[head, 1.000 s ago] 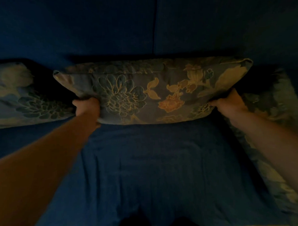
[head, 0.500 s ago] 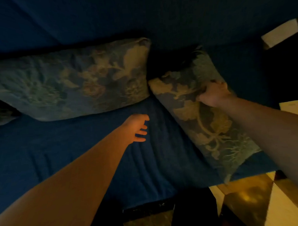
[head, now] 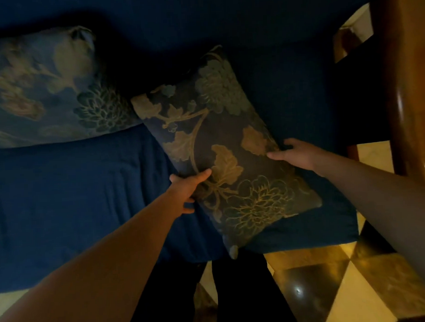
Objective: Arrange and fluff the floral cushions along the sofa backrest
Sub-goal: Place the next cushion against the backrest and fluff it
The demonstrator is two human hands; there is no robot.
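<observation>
A dark floral cushion (head: 220, 141) lies at a slant on the blue sofa seat (head: 63, 202), one corner hanging past the seat's front edge. My left hand (head: 189, 188) grips its left long edge, thumb on top. Gripping the right long edge is my right hand (head: 294, 154). A second floral cushion (head: 47, 87) leans against the blue backrest (head: 201, 19) at the left, its right end close to the slanted cushion's upper corner.
A polished wooden armrest (head: 408, 81) runs down the right side of the sofa. Checkered tile floor (head: 331, 282) shows below the seat's front edge. My dark-trousered legs (head: 235, 292) stand against the sofa front.
I let go of the middle cushion and turned right. My left hand, free half a second ago, now grips the right cushion's left edge; my right hand slid down its right edge.
</observation>
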